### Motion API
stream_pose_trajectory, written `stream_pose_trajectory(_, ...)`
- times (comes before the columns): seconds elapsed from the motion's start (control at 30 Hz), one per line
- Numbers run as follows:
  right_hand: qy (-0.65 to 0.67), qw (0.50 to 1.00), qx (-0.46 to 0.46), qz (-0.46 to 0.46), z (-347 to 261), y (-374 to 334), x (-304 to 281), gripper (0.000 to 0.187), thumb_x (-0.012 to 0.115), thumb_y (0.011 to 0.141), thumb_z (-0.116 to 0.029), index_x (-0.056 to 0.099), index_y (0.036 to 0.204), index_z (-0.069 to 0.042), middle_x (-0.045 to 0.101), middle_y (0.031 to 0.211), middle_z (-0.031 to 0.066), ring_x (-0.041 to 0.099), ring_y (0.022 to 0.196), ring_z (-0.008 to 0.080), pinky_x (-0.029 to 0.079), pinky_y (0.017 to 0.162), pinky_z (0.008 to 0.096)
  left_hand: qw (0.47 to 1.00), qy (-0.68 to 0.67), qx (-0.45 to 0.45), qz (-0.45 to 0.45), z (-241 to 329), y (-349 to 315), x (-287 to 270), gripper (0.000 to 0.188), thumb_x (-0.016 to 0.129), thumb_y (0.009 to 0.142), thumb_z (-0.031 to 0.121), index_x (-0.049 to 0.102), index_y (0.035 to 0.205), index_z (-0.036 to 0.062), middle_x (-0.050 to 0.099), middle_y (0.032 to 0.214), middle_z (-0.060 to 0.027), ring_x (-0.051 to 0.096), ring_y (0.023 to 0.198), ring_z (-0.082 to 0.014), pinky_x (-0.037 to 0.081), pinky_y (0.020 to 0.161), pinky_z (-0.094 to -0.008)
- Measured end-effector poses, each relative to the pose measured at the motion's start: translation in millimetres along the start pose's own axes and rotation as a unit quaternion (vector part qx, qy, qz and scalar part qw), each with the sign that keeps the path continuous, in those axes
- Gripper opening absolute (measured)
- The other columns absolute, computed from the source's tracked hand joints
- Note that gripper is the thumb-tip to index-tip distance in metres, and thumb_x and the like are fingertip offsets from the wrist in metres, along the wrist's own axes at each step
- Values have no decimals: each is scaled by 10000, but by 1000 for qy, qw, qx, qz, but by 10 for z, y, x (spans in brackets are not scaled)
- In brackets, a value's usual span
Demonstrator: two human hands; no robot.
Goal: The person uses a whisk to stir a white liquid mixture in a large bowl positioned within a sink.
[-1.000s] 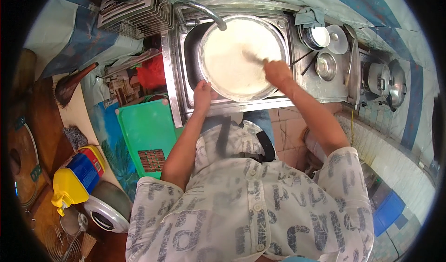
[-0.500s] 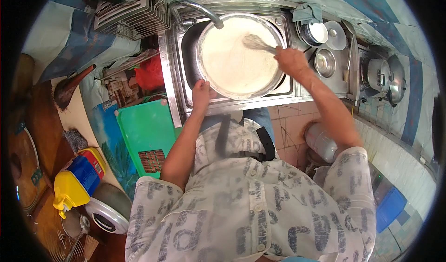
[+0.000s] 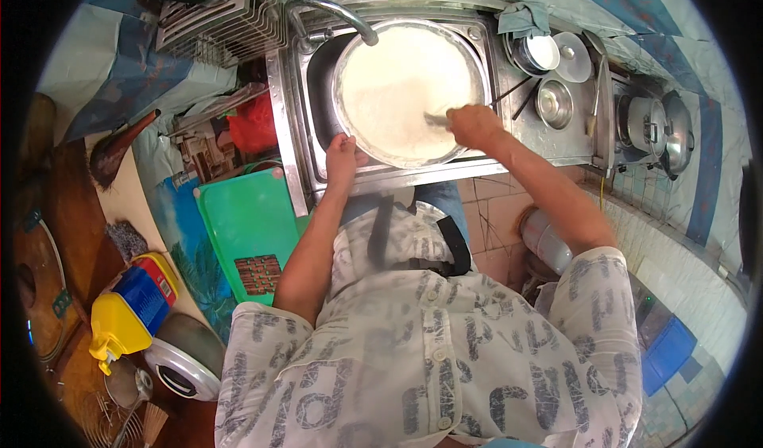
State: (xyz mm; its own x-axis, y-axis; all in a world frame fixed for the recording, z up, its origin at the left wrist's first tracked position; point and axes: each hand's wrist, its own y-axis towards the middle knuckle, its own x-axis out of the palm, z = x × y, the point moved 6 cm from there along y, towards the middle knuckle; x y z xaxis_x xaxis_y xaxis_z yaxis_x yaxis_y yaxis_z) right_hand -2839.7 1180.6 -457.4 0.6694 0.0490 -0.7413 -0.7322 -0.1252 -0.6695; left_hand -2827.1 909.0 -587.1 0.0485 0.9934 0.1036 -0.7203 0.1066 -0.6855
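A wide metal basin [image 3: 409, 162] sits over the sink, holding a pale cream, smooth-looking batter [image 3: 397, 74]. My right hand [image 3: 475, 128] is wrapped around a whisk [image 3: 435, 120] at the basin's near right. The whisk's wire end is down in the batter, mostly hidden. At the near left, my left hand [image 3: 342, 160] grips the basin's rim with its fingers closed there.
A curved tap [image 3: 334, 7] reaches over the basin's far left rim. On the right drainboard stand a small metal bowl [image 3: 554, 104], a white bowl [image 3: 542, 53] and a lid [image 3: 571, 57]. A pot [image 3: 647, 124] is farther right; a green board [image 3: 238, 217] leans at the left.
My right hand has swept the whisk from the far right part of the batter toward me and slightly left. My left hand stays at the rim.
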Motion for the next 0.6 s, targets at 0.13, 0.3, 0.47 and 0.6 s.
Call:
stream_pose_trajectory(0.13, 68, 984, 111, 123, 478, 78, -26, 218, 531, 908, -221, 626, 904, -25, 682, 836, 198, 680, 836, 350, 543, 731, 446, 1000, 16, 16, -18, 39, 42, 30, 151, 473, 989, 167, 540, 999, 31, 603, 831, -61, 619, 643, -131, 557, 577, -242)
stream_pose_trajectory(0.3, -56, 998, -34, -13, -268, -45, 42, 172, 522, 875, -142, 641, 847, -21, 691, 883, 180, 690, 803, 336, 551, 720, 436, 1000, 16, 13, -8, -38, 57, -2, 146, 477, 986, 169, 539, 986, 36, 608, 823, -63, 622, 643, -134, 558, 581, -247)
stream_pose_trajectory(0.47, 48, 986, 114, 116, 252, 132, 61, 190, 527, 902, -191, 629, 912, -31, 682, 784, 162, 686, 756, 318, 548, 700, 435, 1000, 14, 14, -18, 14, 44, 44, 132, 474, 986, 162, 529, 975, 42, 593, 789, -54, 615, 621, -135, 559, 573, -249)
stream_pose_trajectory(0.6, -20, 999, -24, 35, -290, -12, 93, 172, 534, 881, -180, 646, 903, -51, 687, 807, 161, 686, 784, 327, 543, 733, 426, 999, 28, 17, 12, -66, 87, -7, 132, 472, 985, 156, 528, 972, 38, 592, 799, -54, 623, 630, -138, 562, 570, -254)
